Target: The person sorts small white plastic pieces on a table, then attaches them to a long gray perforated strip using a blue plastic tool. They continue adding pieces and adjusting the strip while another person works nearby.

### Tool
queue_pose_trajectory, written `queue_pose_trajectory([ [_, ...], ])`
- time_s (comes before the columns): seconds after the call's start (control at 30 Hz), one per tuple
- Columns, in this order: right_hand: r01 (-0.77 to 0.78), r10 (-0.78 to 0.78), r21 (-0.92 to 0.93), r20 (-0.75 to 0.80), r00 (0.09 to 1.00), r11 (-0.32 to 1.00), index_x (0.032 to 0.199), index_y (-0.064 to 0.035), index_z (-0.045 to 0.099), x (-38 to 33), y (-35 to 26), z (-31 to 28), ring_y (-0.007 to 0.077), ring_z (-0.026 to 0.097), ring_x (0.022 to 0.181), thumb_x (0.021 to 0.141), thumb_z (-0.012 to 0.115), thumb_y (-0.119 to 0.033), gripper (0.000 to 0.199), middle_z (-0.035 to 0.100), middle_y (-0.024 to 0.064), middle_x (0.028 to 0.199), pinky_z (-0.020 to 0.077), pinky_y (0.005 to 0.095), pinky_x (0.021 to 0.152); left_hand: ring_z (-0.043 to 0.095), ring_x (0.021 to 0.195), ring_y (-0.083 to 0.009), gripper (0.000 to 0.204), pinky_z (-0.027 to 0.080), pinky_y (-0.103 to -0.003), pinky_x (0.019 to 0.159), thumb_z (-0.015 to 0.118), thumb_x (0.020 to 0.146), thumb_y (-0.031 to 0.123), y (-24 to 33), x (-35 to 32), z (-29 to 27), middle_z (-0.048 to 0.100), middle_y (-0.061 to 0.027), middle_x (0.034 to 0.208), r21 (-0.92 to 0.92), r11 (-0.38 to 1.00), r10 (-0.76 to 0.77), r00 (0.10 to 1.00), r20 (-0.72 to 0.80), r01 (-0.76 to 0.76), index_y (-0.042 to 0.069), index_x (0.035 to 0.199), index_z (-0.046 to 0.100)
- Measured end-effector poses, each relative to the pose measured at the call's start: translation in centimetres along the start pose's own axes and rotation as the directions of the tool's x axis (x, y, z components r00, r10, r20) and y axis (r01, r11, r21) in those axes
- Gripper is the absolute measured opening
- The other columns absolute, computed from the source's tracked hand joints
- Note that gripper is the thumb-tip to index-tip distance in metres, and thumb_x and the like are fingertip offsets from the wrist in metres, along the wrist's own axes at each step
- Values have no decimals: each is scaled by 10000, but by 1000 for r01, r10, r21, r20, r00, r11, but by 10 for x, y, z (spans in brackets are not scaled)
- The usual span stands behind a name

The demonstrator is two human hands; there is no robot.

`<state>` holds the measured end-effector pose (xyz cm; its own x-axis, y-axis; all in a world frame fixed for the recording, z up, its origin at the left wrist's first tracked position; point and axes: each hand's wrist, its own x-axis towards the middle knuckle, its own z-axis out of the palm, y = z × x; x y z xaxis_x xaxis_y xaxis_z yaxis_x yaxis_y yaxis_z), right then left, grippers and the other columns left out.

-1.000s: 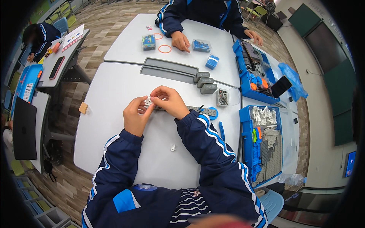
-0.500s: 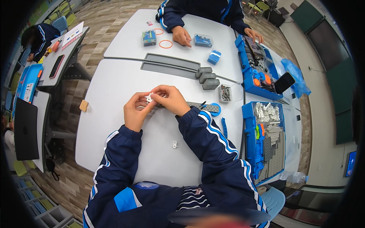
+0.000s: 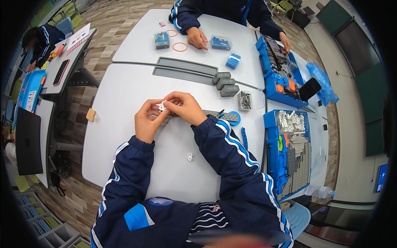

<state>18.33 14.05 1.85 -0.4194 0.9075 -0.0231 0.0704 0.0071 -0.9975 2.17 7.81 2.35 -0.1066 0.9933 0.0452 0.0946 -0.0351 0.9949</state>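
Note:
Both of my hands are raised together over the middle of the white table (image 3: 124,165). Between the fingertips of my left hand (image 3: 147,120) and my right hand (image 3: 185,108) is a small white plastic connector (image 3: 161,106). Fingers of both hands pinch it and cover part of it. A long grey beam with holes (image 3: 219,115) lies behind my right hand and wrist, which hide its left part. Against its right end is a blue round part (image 3: 234,118). Another white connector (image 3: 190,157) rests alone between my forearms.
At right stand a blue case of white and grey building parts (image 3: 271,144) and a second blue case (image 3: 273,89). Three grey blocks (image 3: 227,84) sit near an open box of small parts (image 3: 245,101). A blue curved strip (image 3: 244,137) lies by my right sleeve. Across sits another person (image 3: 223,16).
My hands and the white connector stay almost in place. Across the table, the other person's hand at the far blue case has shifted, and a dark flat thing there is tilted up.

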Motion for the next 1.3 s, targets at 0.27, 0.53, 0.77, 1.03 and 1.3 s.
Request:
queue_pose_trajectory([
  [0.27, 22, -22, -24, -3, 1000, 999, 996, 10, 706, 0, 1, -1, 129, 697, 752, 900, 698, -190, 222, 727, 74, 809, 537, 260, 713, 677, 805, -112, 350, 554, -229, 668, 782, 855, 68, -3, 2, -4, 585, -40, 944, -35, 999, -10, 999, 37, 12, 19, 1172, 643],
  [0.53, 37, -39, -94, -16, 999, 995, 1008, -13, 727, 0, 1, -2, 117, 664, 762, 885, 721, -210, 232, 721, 64, 851, 534, 264, 718, 710, 886, -176, 263, 584, -269, 714, 683, 953, 158, -4, 8, -13, 705, -94, 1007, -208, 947, -219, 965, 143, 245, 12, 1163, 624],
  [0.77, 17, -17, -64, -5, 1000, 998, 1015, -25, 739, 2, 4, -2, 114, 661, 757, 875, 733, -221, 241, 716, 56, 845, 535, 265, 713, 708, 938, -192, 224, 577, -305, 781, 672, 969, 224, -6, 8, -17, 704, -66, 1022, -256, 896, -320, 927, 198, 364, 35, 1089, 661],
  [1.03, 19, -20, -76, -10, 1000, 997, 1019, -29, 758, 0, 1, -3, 114, 656, 751, 878, 737, -246, 260, 730, 63, 830, 529, 263, 714, 709, 934, -186, 211, 569, -307, 786, 672, 972, 230, -5, 7, -17, 703, -53, 1010, -225, 906, -314, 926, 208, 358, 45, 1072, 674],
  [1.3, 58, -61, -119, -15, 998, 991, 1013, -39, 773, 0, -1, -3, 123, 658, 762, 883, 733, -257, 257, 739, 66, 837, 531, 280, 738, 711, 912, -183, 211, 568, -307, 778, 681, 967, 225, -6, 7, -18, 710, -64, 993, -206, 914, -310, 929, 205, 350, 33, 1053, 694],
])
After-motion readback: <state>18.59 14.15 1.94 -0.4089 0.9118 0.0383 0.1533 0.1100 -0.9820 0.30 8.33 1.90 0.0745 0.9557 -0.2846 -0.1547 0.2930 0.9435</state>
